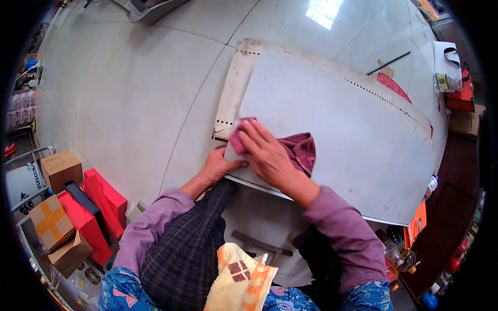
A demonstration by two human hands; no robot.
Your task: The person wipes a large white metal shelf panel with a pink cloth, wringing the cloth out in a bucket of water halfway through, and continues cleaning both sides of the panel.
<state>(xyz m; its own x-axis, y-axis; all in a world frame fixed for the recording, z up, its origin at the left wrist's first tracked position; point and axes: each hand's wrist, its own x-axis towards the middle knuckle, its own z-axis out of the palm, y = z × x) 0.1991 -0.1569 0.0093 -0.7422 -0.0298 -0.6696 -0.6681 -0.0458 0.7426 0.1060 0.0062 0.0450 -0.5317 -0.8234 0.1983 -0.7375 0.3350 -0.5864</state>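
A large flat whitish panel lies in front of me, its near edge over my lap. It rests on another worn panel with rows of small holes along its edges. My left hand grips the near left corner of the top panel, thumb on its face and the other fingers partly hidden at the edge. My right hand presses a dark pink cloth onto the panel close to that corner. Part of the cloth is bunched under the fingertips and the rest trails out to the right of the hand.
Cardboard boxes and red boxes stand at the left. A yellow towel lies on my lap. At the right are a plastic bottle, a dark wooden cabinet and several more bottles. A thin dark rod lies beyond the panels.
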